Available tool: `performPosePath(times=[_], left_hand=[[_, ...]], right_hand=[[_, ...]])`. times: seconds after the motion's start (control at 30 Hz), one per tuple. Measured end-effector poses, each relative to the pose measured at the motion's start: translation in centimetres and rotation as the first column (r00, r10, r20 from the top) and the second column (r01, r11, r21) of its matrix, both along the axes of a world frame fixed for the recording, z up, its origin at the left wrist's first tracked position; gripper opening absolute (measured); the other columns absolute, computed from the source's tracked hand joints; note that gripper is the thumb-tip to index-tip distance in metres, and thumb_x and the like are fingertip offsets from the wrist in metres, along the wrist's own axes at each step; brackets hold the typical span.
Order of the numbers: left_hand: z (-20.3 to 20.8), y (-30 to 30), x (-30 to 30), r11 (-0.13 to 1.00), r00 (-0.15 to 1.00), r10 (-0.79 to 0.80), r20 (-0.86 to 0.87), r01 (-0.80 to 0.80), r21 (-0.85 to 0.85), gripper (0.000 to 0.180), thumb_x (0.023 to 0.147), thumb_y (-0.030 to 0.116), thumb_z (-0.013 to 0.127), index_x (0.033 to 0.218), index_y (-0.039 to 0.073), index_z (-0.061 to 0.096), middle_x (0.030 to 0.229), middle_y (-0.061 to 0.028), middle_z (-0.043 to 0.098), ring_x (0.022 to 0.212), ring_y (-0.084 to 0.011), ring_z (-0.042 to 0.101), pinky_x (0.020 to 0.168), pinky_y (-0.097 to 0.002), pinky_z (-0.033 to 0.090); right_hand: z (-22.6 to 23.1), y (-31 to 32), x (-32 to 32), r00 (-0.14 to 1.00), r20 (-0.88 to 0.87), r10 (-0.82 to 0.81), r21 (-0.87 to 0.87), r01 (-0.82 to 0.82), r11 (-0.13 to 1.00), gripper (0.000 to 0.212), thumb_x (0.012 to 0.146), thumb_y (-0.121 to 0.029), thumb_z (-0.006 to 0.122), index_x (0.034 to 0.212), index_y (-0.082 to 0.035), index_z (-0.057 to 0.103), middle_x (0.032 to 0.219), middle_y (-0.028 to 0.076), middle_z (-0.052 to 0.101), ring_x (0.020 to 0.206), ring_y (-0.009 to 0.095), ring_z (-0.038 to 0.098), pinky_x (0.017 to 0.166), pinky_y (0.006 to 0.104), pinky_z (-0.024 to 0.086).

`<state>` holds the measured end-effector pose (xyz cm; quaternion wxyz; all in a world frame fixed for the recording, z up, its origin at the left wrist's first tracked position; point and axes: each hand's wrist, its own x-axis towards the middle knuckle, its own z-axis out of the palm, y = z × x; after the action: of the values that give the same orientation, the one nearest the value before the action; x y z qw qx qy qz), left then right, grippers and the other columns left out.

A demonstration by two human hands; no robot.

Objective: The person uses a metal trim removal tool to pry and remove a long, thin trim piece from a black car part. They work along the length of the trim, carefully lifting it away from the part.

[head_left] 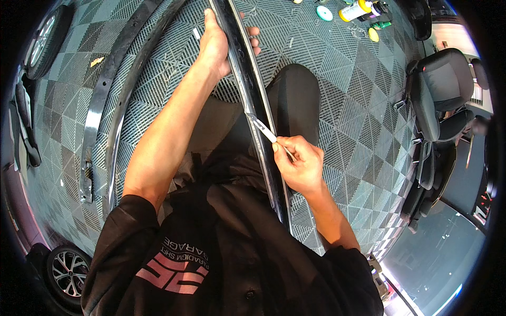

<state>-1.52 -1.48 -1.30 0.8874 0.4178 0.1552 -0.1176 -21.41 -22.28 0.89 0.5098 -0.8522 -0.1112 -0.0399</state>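
A long black trim strip (pixel 243 68) with shiny edges runs from the top of the view down across my lap. My left hand (pixel 214 46) is closed around its far part, thumb on the near side and fingertips showing beyond the far edge. Pinched in my right hand (pixel 301 162) is a slim, light-coloured craft knife (pixel 265 131). Its narrow tip points up and left, at the strip's left edge; whether the tip touches cannot be made out. Below the knife, the strip passes between my right hand and my dark shirt.
Two long black curved trim pieces (pixel 96 113) lie on the grey tiled floor (pixel 348 110) to the left. Bottles (pixel 356 10) and a round teal pad (pixel 324 13) are at the far right. Car seats (pixel 440 87) stand along the right, wheels (pixel 68 271) along the left.
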Motion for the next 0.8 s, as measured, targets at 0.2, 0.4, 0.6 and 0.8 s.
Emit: performPosePath(times=[0.2, 0.4, 0.6, 0.8], left_hand=[[0.5, -0.1, 0.0, 1.0, 1.0, -0.005, -0.005, 0.005, -0.005, 0.08, 0.104, 0.067, 0.005, 0.129, 0.005, 0.049, 0.093, -0.0174, 0.067, 0.074, -0.0266, 0.063, 0.072, -0.0458, 0.06], [0.1, 0.4, -0.1, 0.998, 1.0, -0.025, 0.011, 0.026, -0.059, 0.084, 0.102, 0.069, 0.004, 0.136, 0.006, 0.048, 0.103, -0.0202, 0.069, 0.085, -0.0314, 0.068, 0.083, -0.0498, 0.061], [-0.9, 1.0, -0.4, 0.995, 0.999, -0.043, 0.016, 0.044, -0.091, 0.085, 0.102, 0.071, 0.003, 0.14, 0.007, 0.045, 0.11, -0.0221, 0.068, 0.089, -0.0326, 0.067, 0.085, -0.0502, 0.06], [-0.5, 0.9, -0.4, 0.996, 0.999, -0.047, 0.007, 0.047, -0.08, 0.084, 0.101, 0.071, 0.001, 0.137, 0.009, 0.046, 0.109, -0.021, 0.069, 0.085, -0.0304, 0.066, 0.082, -0.0491, 0.059]], right_hand=[[0.0, -0.7, -0.5, 0.993, -0.113, -0.031, 0.015, 0.033, 0.999, 0.012, 0.086, 0.002, 0.076, 0.095, 0.001, 0.07, 0.072, 0.008, 0.071, 0.058, 0.007, 0.064, 0.052, 0.0223, 0.048], [1.8, -0.9, 0.4, 0.998, -0.009, -0.063, -0.032, 0.063, 0.998, 0.015, 0.088, 0.001, 0.075, 0.102, 0.0, 0.069, 0.067, 0.005, 0.068, 0.053, 0.005, 0.057, 0.048, 0.0228, 0.045], [1.2, 0.0, 0.0, 0.995, -0.079, -0.062, -0.058, 0.058, 0.997, 0.019, 0.087, -0.001, 0.075, 0.106, 0.0, 0.072, 0.076, 0.009, 0.07, 0.057, 0.009, 0.06, 0.052, 0.0249, 0.048], [1.3, 0.5, 0.5, 0.996, -0.075, -0.056, -0.058, 0.052, 0.997, 0.019, 0.086, -0.001, 0.075, 0.105, 0.001, 0.073, 0.082, 0.011, 0.072, 0.063, 0.014, 0.067, 0.056, 0.027, 0.051]])
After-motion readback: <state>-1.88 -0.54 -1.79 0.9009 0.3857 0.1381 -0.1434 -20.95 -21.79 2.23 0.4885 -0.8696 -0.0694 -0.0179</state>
